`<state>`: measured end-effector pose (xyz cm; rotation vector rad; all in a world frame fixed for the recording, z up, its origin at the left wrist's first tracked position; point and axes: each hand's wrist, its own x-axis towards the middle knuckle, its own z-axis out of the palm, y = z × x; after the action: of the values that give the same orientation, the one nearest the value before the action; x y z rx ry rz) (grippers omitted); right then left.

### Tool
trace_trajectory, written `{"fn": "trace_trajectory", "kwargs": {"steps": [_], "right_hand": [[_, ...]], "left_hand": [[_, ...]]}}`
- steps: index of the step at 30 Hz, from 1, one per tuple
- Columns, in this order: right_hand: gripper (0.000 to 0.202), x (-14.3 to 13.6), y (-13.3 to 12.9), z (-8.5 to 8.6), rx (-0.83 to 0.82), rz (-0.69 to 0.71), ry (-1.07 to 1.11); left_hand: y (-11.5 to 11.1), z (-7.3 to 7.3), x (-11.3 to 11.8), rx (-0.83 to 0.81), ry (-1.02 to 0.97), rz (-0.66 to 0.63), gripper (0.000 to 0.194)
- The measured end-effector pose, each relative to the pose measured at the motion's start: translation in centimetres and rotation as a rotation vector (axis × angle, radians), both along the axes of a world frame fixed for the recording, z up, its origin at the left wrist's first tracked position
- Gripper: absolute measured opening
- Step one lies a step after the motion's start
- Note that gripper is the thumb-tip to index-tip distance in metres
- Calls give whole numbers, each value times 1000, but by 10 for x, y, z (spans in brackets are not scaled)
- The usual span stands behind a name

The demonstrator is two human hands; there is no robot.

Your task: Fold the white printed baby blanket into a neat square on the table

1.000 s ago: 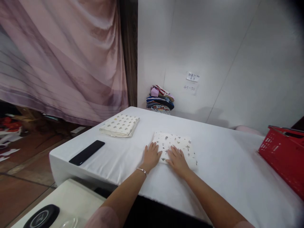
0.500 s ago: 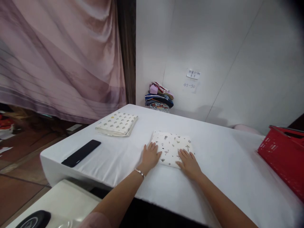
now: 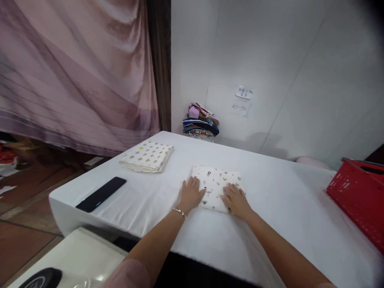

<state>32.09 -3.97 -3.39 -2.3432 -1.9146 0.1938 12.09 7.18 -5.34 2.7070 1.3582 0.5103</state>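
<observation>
A folded white cloth (image 3: 213, 188) with small grey plant and animal prints lies flat on the white-covered table (image 3: 288, 208). My left hand (image 3: 191, 196) rests at its left edge, fingers stretched out and touching the fabric. On its right part lies my right hand (image 3: 237, 201), palm down with fingers spread. Neither hand grips the cloth. Another folded cloth (image 3: 148, 156), cream with grey prints and a yellow spot, sits farther back to the left.
A black phone (image 3: 101, 194) lies near the table's left edge. At the right stands a red basket (image 3: 357, 196). Several folded fabrics (image 3: 201, 122) are piled beyond the far edge, against a white wall bearing paper notes (image 3: 241, 100). A pinkish curtain (image 3: 90, 72) hangs at left.
My right hand has shifted slightly left and farther onto the printed cloth. My left hand has barely moved, and the cloth stays in place.
</observation>
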Motion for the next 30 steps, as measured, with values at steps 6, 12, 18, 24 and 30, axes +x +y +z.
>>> {"fn": "trace_trajectory", "kwargs": {"steps": [6,12,18,24,30], "right_hand": [[58,10,25,-11,6,-88,-41],[58,12,24,-26,88,-72,-95],[57,12,23,-25,100,-61,-98],[58,12,25,-22,32,-71,-65],[58,27,43,-13,24,-107,-27]], "left_hand": [[0,5,0,-56,45,8,51],[10,18,18,-78,82,18,60],[35,9,25,-116,76,29,63],[37,1,21,-137,80,30,65],[35,4,22,-163,84,36,65]]}}
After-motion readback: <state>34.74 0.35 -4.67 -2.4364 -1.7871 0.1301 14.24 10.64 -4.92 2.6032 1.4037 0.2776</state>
